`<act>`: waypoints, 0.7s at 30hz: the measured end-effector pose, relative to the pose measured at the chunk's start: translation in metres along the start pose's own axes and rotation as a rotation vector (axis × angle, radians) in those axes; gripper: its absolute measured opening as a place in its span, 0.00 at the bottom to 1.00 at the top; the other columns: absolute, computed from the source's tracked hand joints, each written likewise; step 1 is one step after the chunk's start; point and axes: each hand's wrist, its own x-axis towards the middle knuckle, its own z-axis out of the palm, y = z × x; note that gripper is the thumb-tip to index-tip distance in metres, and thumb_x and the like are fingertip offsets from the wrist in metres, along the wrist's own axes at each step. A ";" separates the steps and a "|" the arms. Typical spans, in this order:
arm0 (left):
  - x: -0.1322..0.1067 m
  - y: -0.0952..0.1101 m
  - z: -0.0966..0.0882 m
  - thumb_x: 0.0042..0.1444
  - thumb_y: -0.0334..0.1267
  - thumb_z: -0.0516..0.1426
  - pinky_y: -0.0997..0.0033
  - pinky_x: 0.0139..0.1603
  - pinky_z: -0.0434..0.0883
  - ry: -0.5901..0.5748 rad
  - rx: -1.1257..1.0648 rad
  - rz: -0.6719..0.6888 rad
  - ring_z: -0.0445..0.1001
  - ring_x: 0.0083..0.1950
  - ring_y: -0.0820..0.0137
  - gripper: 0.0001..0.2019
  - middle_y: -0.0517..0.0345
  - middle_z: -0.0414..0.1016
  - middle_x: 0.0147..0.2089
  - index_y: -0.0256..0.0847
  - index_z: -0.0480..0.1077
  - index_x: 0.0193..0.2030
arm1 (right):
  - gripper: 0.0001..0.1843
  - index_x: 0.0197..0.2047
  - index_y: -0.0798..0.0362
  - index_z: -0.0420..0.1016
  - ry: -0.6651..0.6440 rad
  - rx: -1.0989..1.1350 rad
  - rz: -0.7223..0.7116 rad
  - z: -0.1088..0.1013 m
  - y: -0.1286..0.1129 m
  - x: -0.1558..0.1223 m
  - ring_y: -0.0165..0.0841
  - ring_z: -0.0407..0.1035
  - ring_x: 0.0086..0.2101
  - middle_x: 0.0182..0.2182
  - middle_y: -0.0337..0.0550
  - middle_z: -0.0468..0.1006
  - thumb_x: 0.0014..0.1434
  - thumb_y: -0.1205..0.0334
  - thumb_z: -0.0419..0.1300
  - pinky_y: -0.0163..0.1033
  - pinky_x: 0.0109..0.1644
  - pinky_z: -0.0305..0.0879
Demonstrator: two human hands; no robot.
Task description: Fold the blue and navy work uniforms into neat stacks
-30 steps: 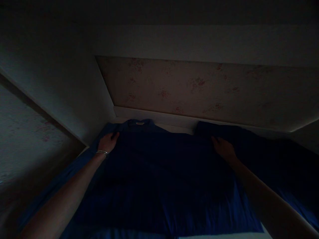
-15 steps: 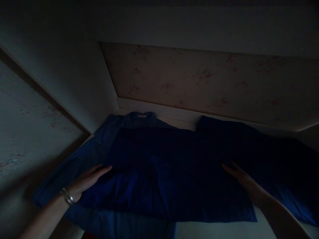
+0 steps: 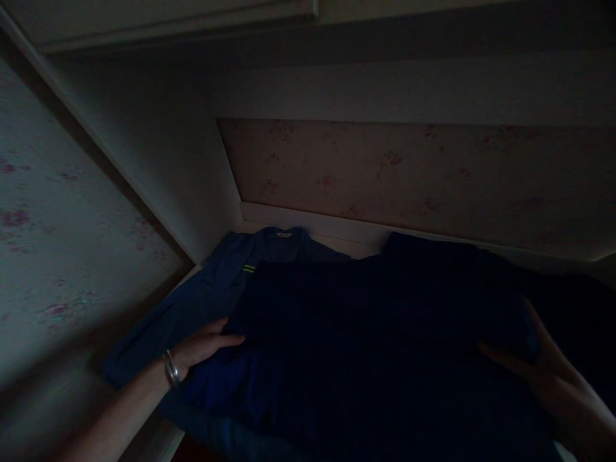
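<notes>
A dark blue shirt (image 3: 346, 333) lies spread on a pale shelf in dim light, its collar with a small label toward the back wall. My left hand (image 3: 205, 346), a bracelet on its wrist, lies flat with fingers stretched out on the shirt's left side near the sleeve. My right hand (image 3: 553, 378) is at the shirt's right side, its fingers curled round a fold of the cloth.
The shelf sits in a recess: a flowered back wall (image 3: 409, 173), a plain side panel (image 3: 158, 167) on the left and a flowered surface (image 3: 58, 256) further left. The shelf's front edge (image 3: 163, 443) shows at bottom left.
Both hands slid from the shirt's shoulders down toward me along its sides. The right hand moved further right and took hold of a fold of cloth. The camera shifted right and up.
</notes>
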 end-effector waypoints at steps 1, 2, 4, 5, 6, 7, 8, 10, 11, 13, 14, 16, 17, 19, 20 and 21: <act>0.002 -0.002 0.006 0.41 0.50 0.69 0.60 0.57 0.72 -0.037 -0.043 -0.049 0.76 0.55 0.56 0.30 0.50 0.79 0.53 0.43 0.75 0.51 | 0.61 0.69 0.24 0.46 0.000 -0.027 0.032 -0.005 0.006 0.002 0.56 0.69 0.54 0.66 0.38 0.60 0.36 0.46 0.73 0.50 0.37 0.80; 0.006 -0.004 0.012 0.42 0.51 0.69 0.60 0.56 0.73 -0.034 -0.070 -0.090 0.77 0.53 0.56 0.29 0.50 0.79 0.52 0.42 0.75 0.51 | 0.62 0.70 0.26 0.46 -0.023 -0.049 0.051 -0.008 0.015 0.005 0.55 0.68 0.55 0.67 0.39 0.58 0.36 0.46 0.73 0.50 0.38 0.80; 0.018 -0.006 0.025 0.42 0.54 0.67 0.59 0.54 0.74 0.000 -0.074 -0.116 0.78 0.52 0.55 0.29 0.48 0.80 0.50 0.41 0.75 0.49 | 0.60 0.71 0.31 0.46 -0.106 -0.039 0.072 -0.008 0.034 0.012 0.53 0.69 0.54 0.66 0.42 0.60 0.39 0.47 0.73 0.50 0.43 0.79; 0.025 -0.005 0.031 0.42 0.55 0.67 0.60 0.54 0.74 0.037 -0.043 -0.090 0.78 0.52 0.55 0.29 0.48 0.80 0.51 0.41 0.76 0.48 | 0.58 0.71 0.33 0.47 -0.151 -0.003 0.076 -0.006 0.043 0.016 0.51 0.70 0.53 0.64 0.43 0.64 0.41 0.48 0.72 0.50 0.45 0.78; 0.031 -0.003 0.038 0.41 0.56 0.67 0.61 0.55 0.73 0.082 0.003 -0.046 0.77 0.54 0.55 0.29 0.48 0.79 0.52 0.41 0.76 0.47 | 0.56 0.71 0.35 0.48 -0.185 0.041 0.075 -0.005 0.049 0.019 0.49 0.72 0.52 0.61 0.43 0.69 0.43 0.50 0.72 0.50 0.46 0.77; 0.037 0.002 0.044 0.40 0.56 0.68 0.61 0.57 0.72 0.124 0.052 0.010 0.76 0.56 0.55 0.29 0.49 0.78 0.54 0.41 0.76 0.47 | 0.54 0.71 0.37 0.50 -0.205 0.083 0.065 -0.005 0.051 0.023 0.48 0.73 0.50 0.58 0.42 0.72 0.45 0.51 0.71 0.49 0.47 0.77; 0.040 0.009 0.050 0.40 0.56 0.68 0.61 0.58 0.71 0.156 0.096 0.068 0.74 0.57 0.55 0.29 0.50 0.77 0.56 0.42 0.75 0.48 | 0.52 0.70 0.38 0.52 -0.220 0.121 0.041 -0.006 0.051 0.026 0.46 0.74 0.49 0.56 0.41 0.75 0.46 0.53 0.71 0.48 0.48 0.76; 0.041 0.032 0.063 0.40 0.57 0.67 0.58 0.61 0.69 0.184 0.142 0.165 0.73 0.58 0.55 0.31 0.51 0.76 0.57 0.43 0.75 0.49 | 0.48 0.69 0.39 0.55 -0.247 0.164 -0.036 -0.013 0.040 0.034 0.43 0.75 0.48 0.53 0.39 0.78 0.48 0.57 0.70 0.47 0.51 0.74; 0.039 0.046 0.071 0.41 0.57 0.67 0.57 0.62 0.68 0.178 0.140 0.197 0.74 0.58 0.55 0.31 0.51 0.76 0.57 0.43 0.74 0.50 | 0.46 0.68 0.39 0.56 -0.248 0.166 -0.072 -0.021 0.030 0.038 0.42 0.75 0.48 0.52 0.38 0.78 0.49 0.59 0.70 0.47 0.52 0.74; 0.030 0.079 0.089 0.40 0.57 0.68 0.54 0.63 0.67 0.163 0.108 0.257 0.75 0.56 0.54 0.33 0.51 0.78 0.54 0.41 0.74 0.52 | 0.45 0.68 0.38 0.56 -0.204 0.145 -0.117 -0.043 0.008 0.049 0.43 0.76 0.46 0.52 0.39 0.78 0.50 0.60 0.69 0.48 0.51 0.74; 0.026 0.096 0.100 0.39 0.56 0.68 0.53 0.63 0.67 0.148 0.088 0.293 0.75 0.56 0.53 0.33 0.51 0.79 0.53 0.41 0.74 0.52 | 0.46 0.68 0.38 0.56 -0.160 0.128 -0.129 -0.057 -0.004 0.055 0.43 0.76 0.45 0.52 0.40 0.78 0.50 0.61 0.69 0.48 0.50 0.75; 0.020 0.128 0.129 0.39 0.54 0.69 0.52 0.61 0.69 0.093 0.044 0.385 0.75 0.55 0.52 0.34 0.52 0.80 0.50 0.41 0.73 0.53 | 0.45 0.69 0.39 0.56 -0.053 0.096 -0.152 -0.091 -0.025 0.068 0.44 0.77 0.43 0.54 0.44 0.77 0.50 0.62 0.69 0.47 0.47 0.75; 0.020 0.142 0.146 0.40 0.52 0.69 0.51 0.60 0.70 0.057 0.022 0.436 0.76 0.55 0.52 0.33 0.53 0.81 0.49 0.41 0.73 0.53 | 0.44 0.69 0.41 0.57 -0.003 0.079 -0.164 -0.111 -0.034 0.075 0.44 0.77 0.43 0.55 0.46 0.76 0.51 0.62 0.68 0.45 0.46 0.74; 0.029 0.163 0.184 0.42 0.49 0.68 0.52 0.58 0.72 -0.030 -0.019 0.515 0.77 0.53 0.53 0.31 0.54 0.81 0.48 0.40 0.73 0.54 | 0.39 0.69 0.45 0.57 0.075 0.013 -0.161 -0.153 -0.047 0.093 0.43 0.76 0.43 0.57 0.52 0.73 0.56 0.60 0.64 0.44 0.44 0.71; 0.037 0.169 0.205 0.44 0.47 0.67 0.54 0.56 0.73 -0.076 -0.023 0.531 0.77 0.52 0.54 0.30 0.54 0.81 0.48 0.40 0.72 0.54 | 0.37 0.68 0.48 0.58 0.107 -0.048 -0.152 -0.175 -0.051 0.104 0.43 0.76 0.43 0.57 0.55 0.73 0.58 0.58 0.62 0.44 0.43 0.70; 0.048 0.174 0.225 0.47 0.46 0.65 0.55 0.55 0.74 -0.118 -0.008 0.532 0.78 0.51 0.55 0.28 0.53 0.81 0.49 0.39 0.72 0.55 | 0.35 0.67 0.51 0.60 0.148 -0.141 -0.158 -0.197 -0.053 0.115 0.43 0.76 0.42 0.55 0.58 0.74 0.58 0.56 0.61 0.45 0.42 0.69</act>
